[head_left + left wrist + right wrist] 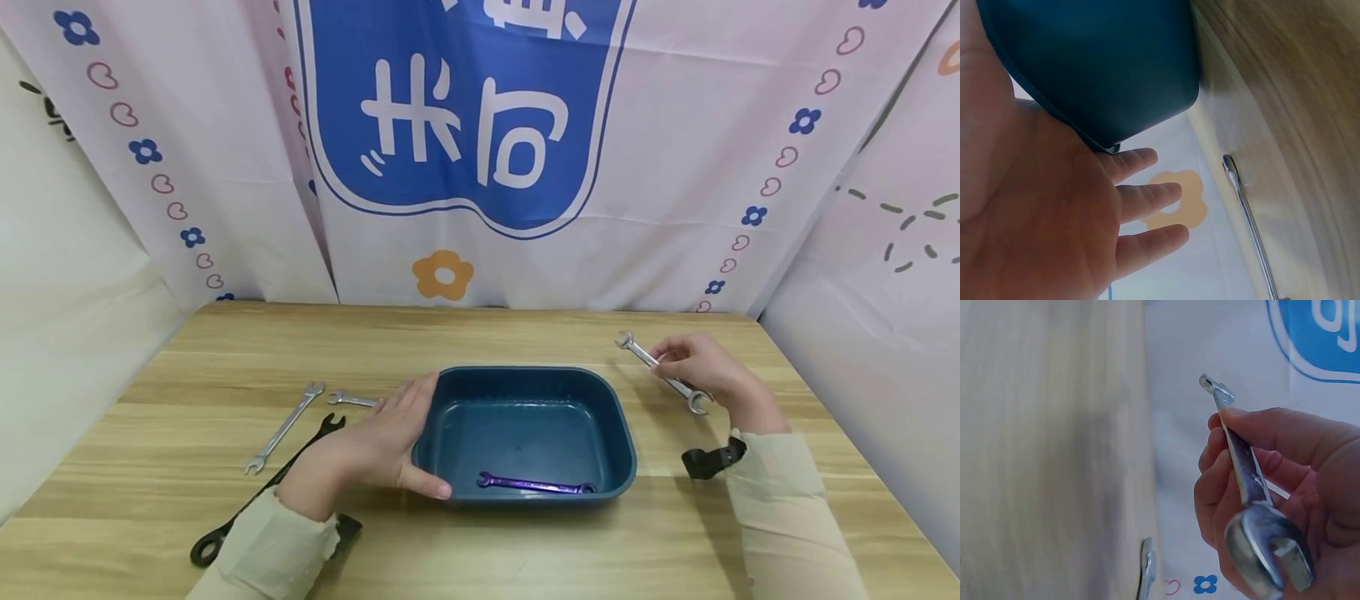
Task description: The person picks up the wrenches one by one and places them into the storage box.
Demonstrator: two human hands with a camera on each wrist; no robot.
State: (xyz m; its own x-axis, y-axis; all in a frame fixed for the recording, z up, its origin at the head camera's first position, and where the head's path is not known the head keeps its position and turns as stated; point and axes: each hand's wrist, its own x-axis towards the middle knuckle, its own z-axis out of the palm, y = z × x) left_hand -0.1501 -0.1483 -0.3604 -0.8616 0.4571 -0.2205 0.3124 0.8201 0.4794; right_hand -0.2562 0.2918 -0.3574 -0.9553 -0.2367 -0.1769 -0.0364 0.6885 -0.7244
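Your right hand (703,367) pinches a silver wrench (1246,469) right of the blue bin (517,383), your left hand (396,433) rests straight-fingered at the bin's rim; this appears a transfer step, next likely requiring clearance over that rim.

We see a shiny silver double-ended wrench (679,387) held aslant above the desk (525,558), right of a dark teal, rounded, open-topped bin (517,433) sitting upright.
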